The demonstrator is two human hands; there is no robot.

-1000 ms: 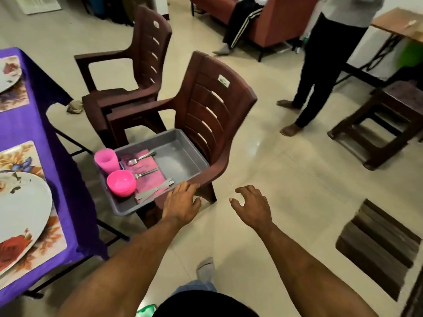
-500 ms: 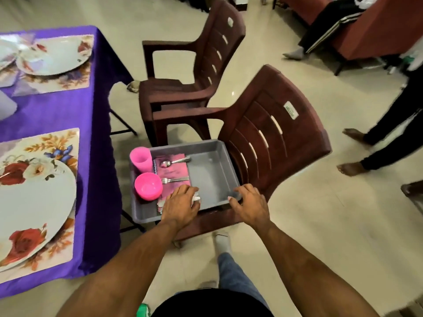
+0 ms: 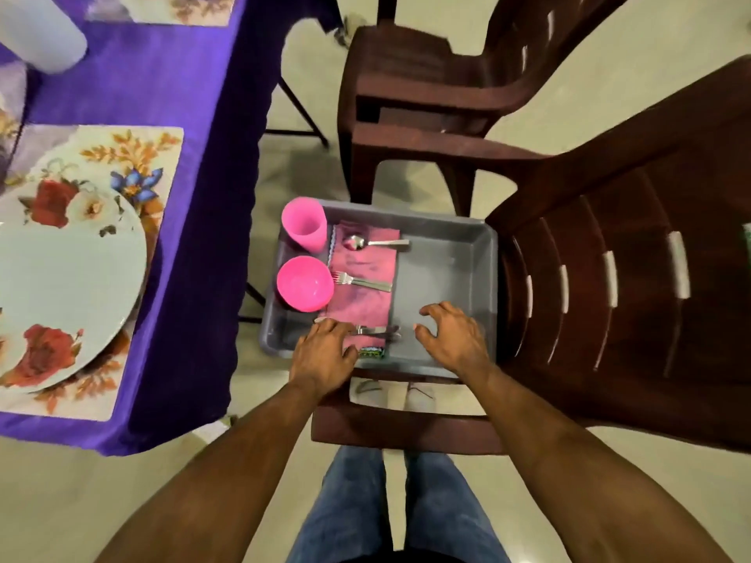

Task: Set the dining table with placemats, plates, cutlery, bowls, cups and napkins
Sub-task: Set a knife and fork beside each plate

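A grey tray (image 3: 445,266) stands on the seat of a brown plastic chair (image 3: 609,258). It holds a pink cup (image 3: 304,223), a pink bowl (image 3: 304,283) and a pink napkin (image 3: 365,266). On the napkin lie a spoon (image 3: 376,242), a fork (image 3: 361,281) and a knife (image 3: 380,331). My left hand (image 3: 325,351) lies palm down over the knife's left end at the tray's near edge. My right hand (image 3: 451,339) hovers over the bare right part of the tray, fingers loosely curled and holding nothing.
The table with a purple cloth (image 3: 183,95) is on the left. On it a floral plate (image 3: 61,278) sits on a floral placemat (image 3: 134,156), with a white object (image 3: 40,38) behind. A second brown chair (image 3: 426,75) stands beyond the tray.
I have stepped closer and now look straight down on the tray. My right hand has moved from the tray's near rim to above its bare floor. My left hand stays at the knife.
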